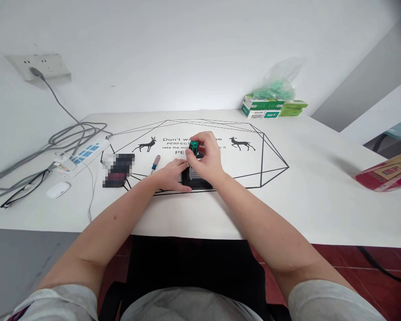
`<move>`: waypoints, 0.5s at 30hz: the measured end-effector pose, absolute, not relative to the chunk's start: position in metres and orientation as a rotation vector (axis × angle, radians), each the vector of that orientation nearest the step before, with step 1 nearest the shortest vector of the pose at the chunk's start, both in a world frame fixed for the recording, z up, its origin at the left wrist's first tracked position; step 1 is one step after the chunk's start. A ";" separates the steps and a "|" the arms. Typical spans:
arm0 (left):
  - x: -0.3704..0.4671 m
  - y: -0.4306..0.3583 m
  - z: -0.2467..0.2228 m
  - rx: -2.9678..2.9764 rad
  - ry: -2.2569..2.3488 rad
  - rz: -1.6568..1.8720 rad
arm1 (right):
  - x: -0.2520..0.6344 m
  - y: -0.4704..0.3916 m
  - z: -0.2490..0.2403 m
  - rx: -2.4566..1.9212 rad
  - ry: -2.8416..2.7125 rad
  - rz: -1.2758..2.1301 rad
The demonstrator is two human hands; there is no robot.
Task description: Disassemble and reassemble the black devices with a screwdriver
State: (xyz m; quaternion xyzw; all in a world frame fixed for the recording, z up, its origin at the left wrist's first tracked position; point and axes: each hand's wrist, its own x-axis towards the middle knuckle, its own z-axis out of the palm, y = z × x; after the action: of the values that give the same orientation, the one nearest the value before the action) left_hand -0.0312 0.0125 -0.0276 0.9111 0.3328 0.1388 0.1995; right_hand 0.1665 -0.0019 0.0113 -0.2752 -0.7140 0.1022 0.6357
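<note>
Gripped in my right hand (209,156) is a screwdriver with a green and black handle (193,148), held upright. It stands over a flat black device (197,182) with a grey panel or label on it. My fingers hide the screwdriver's tip and part of the device. At the device's left side, my left hand (170,174) holds it against the mat, thumb along the near edge and fingers toward the far edge. A second, smaller screwdriver (156,163) with a reddish and blue handle lies left of my hands.
Left on the table are a blurred-out dark object (119,171), a white mouse (58,190), glasses (26,189), a power strip (87,154) and coiled grey cable (65,138). Green boxes (263,107) stand at the back right. A red-and-tan package (386,171) sits far right.
</note>
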 end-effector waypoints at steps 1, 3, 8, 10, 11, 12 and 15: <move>-0.031 0.012 -0.027 2.549 0.928 0.393 | 0.166 -0.002 0.011 -0.630 -1.634 0.238; -0.031 0.012 -0.027 2.544 0.923 0.388 | 0.166 -0.003 0.012 -0.630 -1.637 0.245; -0.033 0.013 -0.029 2.524 0.915 0.369 | 0.166 -0.005 0.012 -0.589 -1.640 0.234; -0.034 0.014 -0.030 2.506 0.954 0.373 | 0.166 -0.006 0.012 -0.566 -1.646 0.204; -0.035 0.014 -0.031 2.495 0.974 0.373 | 0.165 -0.006 0.012 -0.557 -1.653 0.187; -0.035 0.015 -0.032 2.487 0.989 0.372 | 0.165 -0.006 0.012 -0.552 -1.662 0.168; -0.036 0.016 -0.033 2.495 0.990 0.374 | 0.164 -0.004 0.011 -0.540 -1.685 0.131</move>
State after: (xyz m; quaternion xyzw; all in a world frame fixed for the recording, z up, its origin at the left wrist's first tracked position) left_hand -0.0359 0.0157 -0.0333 0.8992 0.3568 0.1347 0.2143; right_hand 0.1644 -0.0045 0.0110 -0.2361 -0.7362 0.0572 0.6317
